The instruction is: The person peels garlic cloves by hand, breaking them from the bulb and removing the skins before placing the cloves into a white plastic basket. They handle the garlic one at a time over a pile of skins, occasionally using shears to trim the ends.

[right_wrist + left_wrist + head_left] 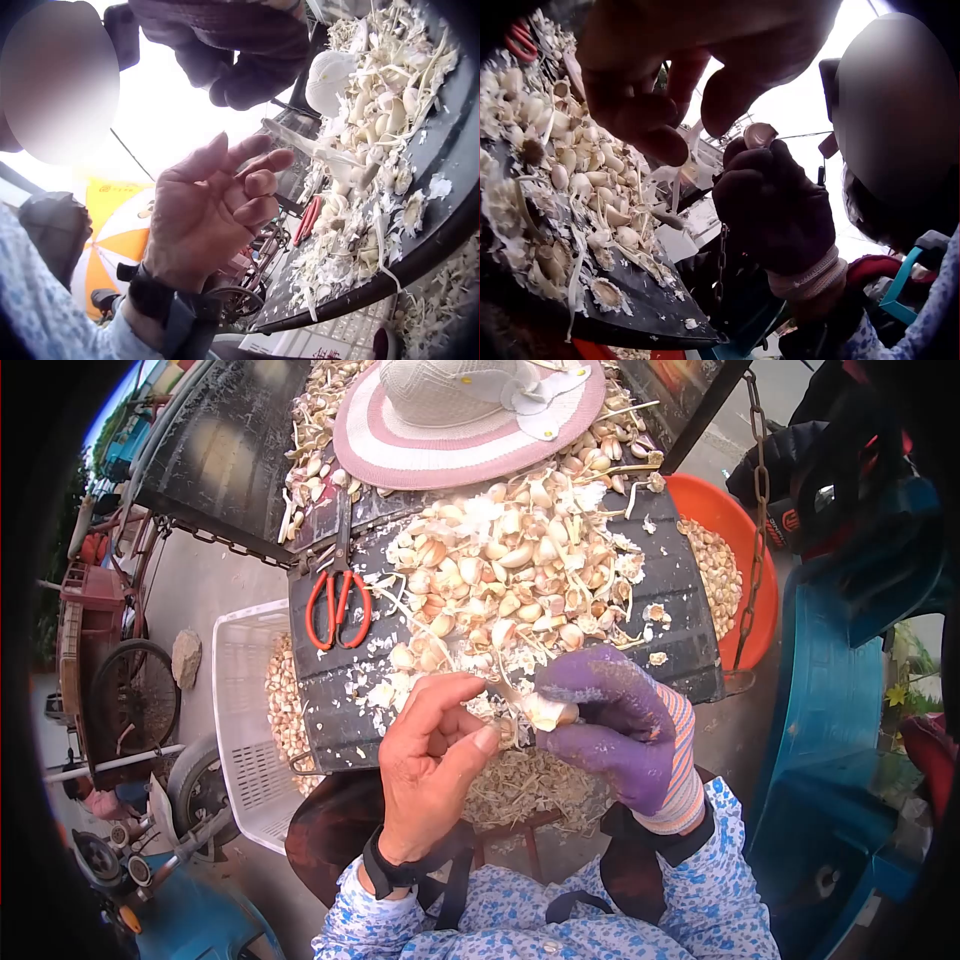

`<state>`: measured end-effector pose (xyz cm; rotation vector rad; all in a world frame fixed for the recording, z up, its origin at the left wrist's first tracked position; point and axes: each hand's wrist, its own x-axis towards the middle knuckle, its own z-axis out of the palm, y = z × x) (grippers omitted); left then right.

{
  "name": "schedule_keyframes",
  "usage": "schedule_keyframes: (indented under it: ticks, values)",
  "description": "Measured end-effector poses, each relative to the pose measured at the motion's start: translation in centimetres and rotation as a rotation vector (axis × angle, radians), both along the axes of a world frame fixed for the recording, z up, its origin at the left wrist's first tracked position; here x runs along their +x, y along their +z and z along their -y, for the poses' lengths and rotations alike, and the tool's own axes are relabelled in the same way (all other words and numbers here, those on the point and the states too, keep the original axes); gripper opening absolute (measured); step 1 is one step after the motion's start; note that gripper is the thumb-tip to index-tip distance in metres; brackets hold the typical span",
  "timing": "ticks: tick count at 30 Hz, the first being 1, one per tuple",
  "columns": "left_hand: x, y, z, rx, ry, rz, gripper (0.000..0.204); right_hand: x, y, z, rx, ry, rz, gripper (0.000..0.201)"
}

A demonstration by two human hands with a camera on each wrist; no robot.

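Note:
My gloved right hand (615,725), in purple with a striped cuff, pinches a pale garlic clove (548,712) between thumb and fingers. In the left wrist view that clove (760,135) pokes up above the glove. My bare left hand (435,750) is just left of it, fingers bent loosely and thumb apart from them. A thin strip of dry garlic skin (315,142) shows beyond the left fingertips in the right wrist view. Under both hands, a heap of loose garlic cloves (500,565) covers the middle of the black ridged board (345,715).
Red-handled scissors (340,610) lie left of the heap, a pink-and-white hat (460,420) behind it. A white basket (235,740) with cloves stands at left, an orange basin (757,560) with cloves at right, by a chain (757,490). Skin scraps (540,790) lie below the board.

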<state>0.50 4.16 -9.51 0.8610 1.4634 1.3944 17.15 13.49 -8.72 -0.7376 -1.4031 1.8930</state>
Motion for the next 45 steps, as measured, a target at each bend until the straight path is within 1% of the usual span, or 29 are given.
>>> schedule_keyframes:
  ticks: [3,4,7,8,9,10,11,12,14,17,20,23,24,26,27,29,30,32,34,35,36,37,38,39,40,41,43,44,45]
  values:
    - [0.9,1.3,-0.5,0.199,-0.098,-0.078,0.041,-0.4,-0.6,0.0,0.245,-0.056,0.114,0.034]
    - [1.4,1.3,-0.8,0.152,-0.07,-0.062,0.044,-0.4,-0.1,0.2,0.1,-0.046,0.152,0.032]
    - [0.6,1.2,-0.9,0.229,-0.18,-0.178,0.045,0.3,1.2,-0.4,0.193,0.045,0.092,0.037]
    - [0.2,1.7,-0.6,0.318,-0.236,-0.185,0.047,0.7,1.5,-0.7,0.37,0.111,0.041,0.036]
    - [0.6,2.9,-0.2,0.351,-0.205,-0.123,0.046,1.1,2.2,-0.9,0.39,0.222,-0.065,0.037]
    - [0.5,4.1,0.3,0.379,-0.227,-0.155,0.046,1.4,2.7,-0.9,0.4,0.316,-0.164,0.037]
    - [0.7,4.1,0.8,0.477,-0.223,-0.188,0.038,1.0,2.9,-1.0,0.405,0.352,-0.212,0.036]
    - [1.2,4.3,1.1,0.583,-0.16,-0.111,0.032,0.6,3.0,-1.2,0.403,0.374,-0.254,0.036]
    - [0.3,5.3,0.4,0.761,-0.365,-0.156,0.017,-0.7,2.7,-1.2,0.402,0.393,-0.311,0.035]
    - [0.9,6.8,0.5,0.736,-0.369,-0.081,0.019,-2.2,1.9,-1.4,0.396,0.41,-0.372,0.033]
    - [1.9,6.2,0.2,0.837,-0.253,-0.109,0.019,-2.9,1.6,-1.4,0.391,0.421,-0.383,0.032]
    - [1.2,6.9,0.5,0.787,-0.317,-0.096,0.021,-3.3,1.4,-1.2,0.387,0.421,-0.376,0.03]
    - [1.1,7.4,0.9,0.726,-0.323,-0.078,0.022,-3.4,1.4,-1.2,0.387,0.419,-0.375,0.03]
    - [1.4,7.3,1.1,0.726,-0.253,-0.077,0.022,-3.5,1.5,-1.2,0.393,0.417,-0.374,0.029]
    - [2.2,6.8,0.8,0.788,-0.172,-0.09,0.022,-3.6,1.5,-1.1,0.395,0.415,-0.371,0.029]
    - [2.2,6.8,0.9,0.809,-0.16,-0.108,0.021,-3.8,1.7,-1.1,0.402,0.413,-0.364,0.028]
    - [1.3,7.2,1.3,0.76,-0.231,-0.102,0.02,-3.8,1.7,-1.1,0.398,0.409,-0.356,0.027]
    - [-0.2,6.9,1.7,0.719,-0.298,-0.147,0.02,-3.6,2.2,-1.1,0.417,0.406,-0.33,0.026]
    - [-1.1,5.0,2.7,0.69,-0.28,-0.209,0.025,-2.8,3.2,-0.8,0.441,0.397,-0.259,0.025]
    - [-0.6,4.7,2.1,0.536,-0.198,-0.264,0.024,-2.5,3.6,-0.6,0.448,0.384,-0.198,0.025]
    - [-1.0,3.9,1.5,0.466,-0.179,-0.183,0.03,-2.2,3.6,-0.2,0.43,0.335,-0.071,0.025]
    - [-0.2,4.9,2.3,0.041,-0.017,0.244,0.031,-2.2,3.2,0.5,0.363,0.24,0.129,0.024]
    - [-0.7,3.8,2.2,-0.012,-0.01,0.447,0.028,-3.0,2.4,1.0,0.303,0.184,0.256,0.024]
    - [-0.9,2.6,1.8,-0.056,0.048,0.499,0.026,-3.8,1.6,1.5,0.235,0.133,0.378,0.025]
    - [-1.7,1.1,2.0,-0.11,0.067,0.557,0.024,-4.4,-0.2,1.7,0.389,0.15,0.389,0.03]
    - [-2.7,0.0,2.3,-0.162,0.087,0.616,0.023,-5.2,-0.7,1.9,0.491,0.195,0.392,0.03]
    - [-4.7,-0.6,3.2,-0.181,0.107,0.596,0.02,-6.4,-2.1,2.2,0.373,0.271,0.31,0.032]
    - [-5.9,-0.9,3.9,-0.196,0.118,0.585,0.019,-7.1,-2.6,2.2,0.404,0.2,0.371,0.031]
    - [-7.1,-1.1,4.6,-0.13,0.179,0.582,0.016,-7.8,-3.1,2.0,0.433,0.128,0.433,0.03]
